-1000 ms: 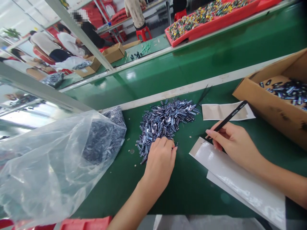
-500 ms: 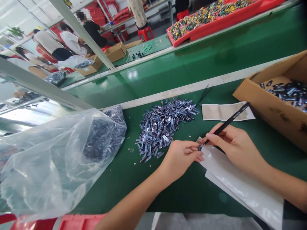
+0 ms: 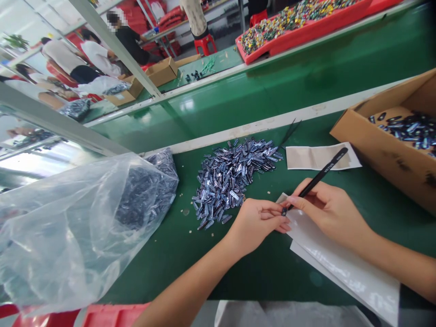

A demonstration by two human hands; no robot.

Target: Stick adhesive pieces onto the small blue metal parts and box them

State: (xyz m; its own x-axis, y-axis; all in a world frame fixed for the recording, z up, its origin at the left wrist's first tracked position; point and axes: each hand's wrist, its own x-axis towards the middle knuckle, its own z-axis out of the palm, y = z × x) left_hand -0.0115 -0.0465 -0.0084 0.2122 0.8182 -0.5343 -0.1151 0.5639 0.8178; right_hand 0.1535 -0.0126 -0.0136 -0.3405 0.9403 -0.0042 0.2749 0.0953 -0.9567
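A small dark glossy piece [image 3: 284, 212], just right of the frame's centre, is pinched in the fingertips of the left hand [image 3: 257, 223]. At it point black tweezers [image 3: 319, 177], gripped pen-fashion by the right hand [image 3: 330, 208]. White glossy sheets [image 3: 344, 268] lie beneath, lower right. A heap of similar pieces [image 3: 228, 179] sits mid-frame, between a clear plastic bag [image 3: 71, 236] at left and a cardboard box [image 3: 378, 145] at right.
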